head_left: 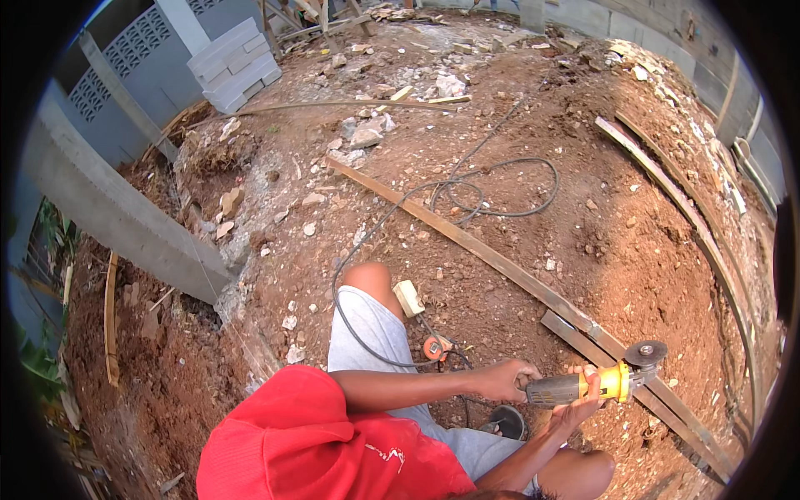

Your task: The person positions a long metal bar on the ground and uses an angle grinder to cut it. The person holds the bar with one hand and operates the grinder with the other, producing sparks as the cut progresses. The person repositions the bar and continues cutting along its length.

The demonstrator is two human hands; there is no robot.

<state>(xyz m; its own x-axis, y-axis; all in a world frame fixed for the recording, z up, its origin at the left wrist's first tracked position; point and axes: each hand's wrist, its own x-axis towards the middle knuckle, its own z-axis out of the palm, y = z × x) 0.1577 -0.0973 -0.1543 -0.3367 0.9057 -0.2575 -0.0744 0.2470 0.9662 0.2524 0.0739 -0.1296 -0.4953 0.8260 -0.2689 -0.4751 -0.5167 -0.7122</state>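
Note:
An angle grinder with a yellow and dark grey body is held across in front of me. My left hand is closed round its rear end, and my right hand wraps the body behind the yellow head. The grinder's round dark disc lies over a long wooden plank on the soil in this view; whether it touches cannot be told. A shorter wooden piece lies against the plank's right part. By my left leg sit a cream block with a cord and a round orange thing.
A black cable loops over the red soil and crosses my left leg. Concrete posts lean at the left, near stacked grey blocks. Broken stones lie ahead; long boards run along the right.

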